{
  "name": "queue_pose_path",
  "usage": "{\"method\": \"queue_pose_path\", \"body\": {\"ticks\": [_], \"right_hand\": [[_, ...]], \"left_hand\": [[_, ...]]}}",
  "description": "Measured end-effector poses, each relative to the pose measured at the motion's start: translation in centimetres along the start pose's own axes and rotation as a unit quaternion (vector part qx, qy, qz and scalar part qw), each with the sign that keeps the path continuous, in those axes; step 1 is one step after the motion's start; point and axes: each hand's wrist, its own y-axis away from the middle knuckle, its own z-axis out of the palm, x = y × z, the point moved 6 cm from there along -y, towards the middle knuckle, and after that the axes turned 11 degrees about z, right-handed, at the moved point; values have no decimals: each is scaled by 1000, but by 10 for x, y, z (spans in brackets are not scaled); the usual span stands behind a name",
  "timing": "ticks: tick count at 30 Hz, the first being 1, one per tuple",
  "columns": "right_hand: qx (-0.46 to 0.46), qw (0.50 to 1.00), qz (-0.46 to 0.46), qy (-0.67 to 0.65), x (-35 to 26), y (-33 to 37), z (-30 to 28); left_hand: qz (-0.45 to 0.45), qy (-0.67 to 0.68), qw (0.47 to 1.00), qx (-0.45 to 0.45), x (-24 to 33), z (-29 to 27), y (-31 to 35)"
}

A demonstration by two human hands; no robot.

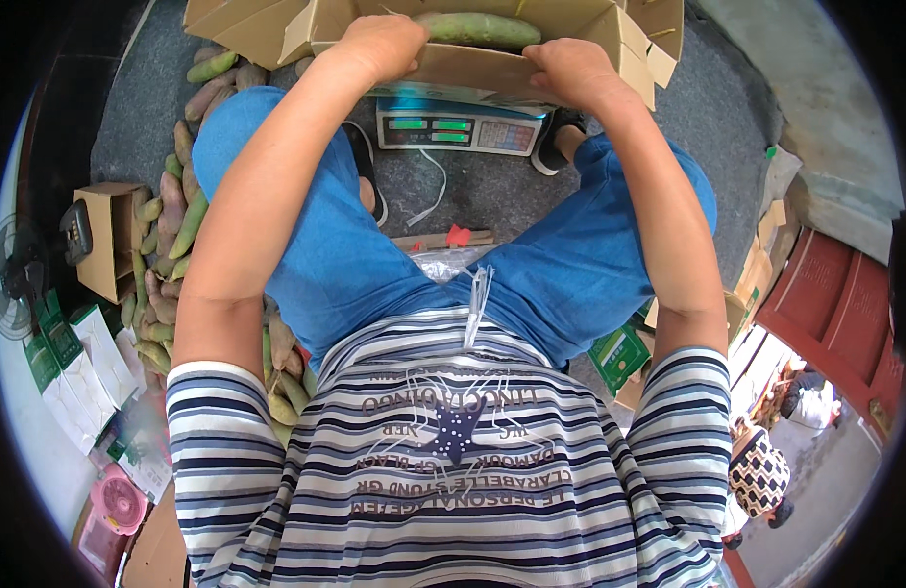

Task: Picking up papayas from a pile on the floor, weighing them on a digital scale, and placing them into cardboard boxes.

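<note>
An open cardboard box (453,71) stands on a digital scale (458,127) at the top of the view, in front of my knees. Inside it a long green fruit (480,29) shows above the near wall. My left hand (384,46) is closed on the left part of the box's near rim, and part of its fingers is out of sight. Closed on the same rim further right is my right hand (575,71), thumb and fingers bent over the edge. The box's flaps are folded outward. How much else lies inside I cannot see.
Long green and purplish fruits (169,245) lie heaped on the grey floor to my left, beside a small open carton (112,240). A white cord (431,191) trails from the scale. At the lower left is a pink fan (120,500). Other people (761,470) are at the lower right.
</note>
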Motion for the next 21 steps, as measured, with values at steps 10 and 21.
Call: {"method": "queue_pose_path", "body": {"ticks": [10, 21], "right_hand": [[0, 1000, 20, 4, 1, 1, 3], [49, 985, 104, -131, 34, 24, -54]], "left_hand": [[11, 16, 1000, -14, 1, 3, -1], [-11, 118, 983, 141, -3, -39, 12]]}}
